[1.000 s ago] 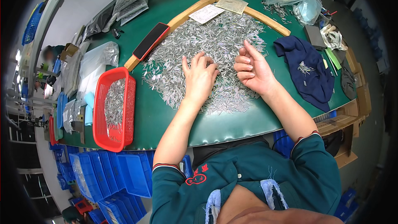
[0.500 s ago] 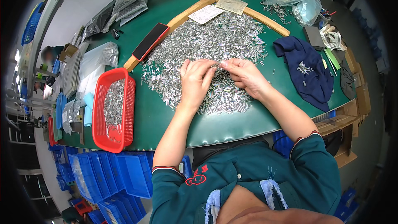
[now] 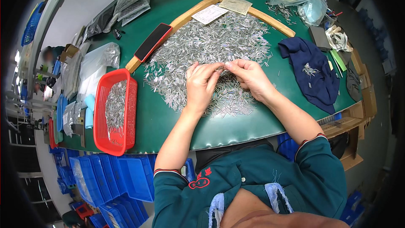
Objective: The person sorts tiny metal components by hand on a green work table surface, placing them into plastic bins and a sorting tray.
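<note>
A wide heap of small metal pins (image 3: 219, 38) covers the middle of the green table. Over the heap's near part, my left hand (image 3: 201, 85) and my right hand (image 3: 249, 78) meet at the fingertips. Between the left thumb and fingers sit several of the small metal pins (image 3: 220, 69), mostly covered by the fingers. My right thumb and forefinger are pinched together at the same spot, touching those pins; whether they grip a separate pin is too small to tell. A red perforated basket (image 3: 134, 120) to the left has more pins in it.
Wooden strips (image 3: 270, 22) border the heap at the back, with paper slips (image 3: 209, 14) and a red-edged black phone-like slab (image 3: 153, 42) on them. A navy cloth (image 3: 310, 74) bearing some pins lies right. Plastic bags (image 3: 313, 10) are at the back right, blue bins (image 3: 135, 177) below left.
Both hands stay over the heap with fingertips together. The left hand has shifted very slightly to the right, and its fingers have drawn closer together.
</note>
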`<state>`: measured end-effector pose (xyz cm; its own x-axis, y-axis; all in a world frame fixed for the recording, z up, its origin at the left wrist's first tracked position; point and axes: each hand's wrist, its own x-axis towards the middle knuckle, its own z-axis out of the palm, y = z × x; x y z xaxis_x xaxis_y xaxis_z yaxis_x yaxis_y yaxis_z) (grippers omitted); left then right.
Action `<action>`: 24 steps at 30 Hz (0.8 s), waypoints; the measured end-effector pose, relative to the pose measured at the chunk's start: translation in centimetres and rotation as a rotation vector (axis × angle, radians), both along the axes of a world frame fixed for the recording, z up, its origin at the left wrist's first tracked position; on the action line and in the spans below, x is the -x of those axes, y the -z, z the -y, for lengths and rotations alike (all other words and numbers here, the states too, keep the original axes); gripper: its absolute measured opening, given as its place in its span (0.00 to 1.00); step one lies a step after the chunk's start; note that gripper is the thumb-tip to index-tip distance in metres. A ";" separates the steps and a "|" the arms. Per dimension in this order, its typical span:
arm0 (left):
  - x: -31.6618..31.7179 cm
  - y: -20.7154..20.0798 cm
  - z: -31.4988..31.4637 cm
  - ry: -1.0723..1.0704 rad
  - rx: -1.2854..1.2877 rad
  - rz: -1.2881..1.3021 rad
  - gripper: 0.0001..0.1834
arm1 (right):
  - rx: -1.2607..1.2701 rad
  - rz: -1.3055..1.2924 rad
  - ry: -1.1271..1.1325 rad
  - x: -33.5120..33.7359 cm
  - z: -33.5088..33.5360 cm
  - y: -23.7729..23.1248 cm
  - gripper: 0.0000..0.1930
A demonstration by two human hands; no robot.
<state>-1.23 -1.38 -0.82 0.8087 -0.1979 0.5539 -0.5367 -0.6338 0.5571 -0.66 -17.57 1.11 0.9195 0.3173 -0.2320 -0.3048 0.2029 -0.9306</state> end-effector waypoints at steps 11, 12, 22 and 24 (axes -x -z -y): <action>0.2 0.7 0.5 0.065 0.355 -0.273 0.12 | 0.000 0.151 0.018 -0.1 -0.2 1.2 0.10; 0.2 0.9 0.5 0.101 0.481 -0.333 0.12 | -0.012 0.180 0.041 -0.1 -0.2 1.3 0.10; 0.4 0.2 0.6 0.240 0.849 -0.593 0.12 | -0.050 0.327 0.026 0.0 -0.1 1.3 0.11; 0.4 0.3 0.5 0.238 0.850 -0.603 0.13 | -0.011 0.364 0.031 0.0 -0.1 1.2 0.11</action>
<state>-1.61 -1.91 -1.10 0.9867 -0.1239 0.1055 -0.0834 0.1717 0.9816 -0.64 -17.52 -0.08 0.9504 0.2888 0.1150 0.0520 0.2170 -0.9748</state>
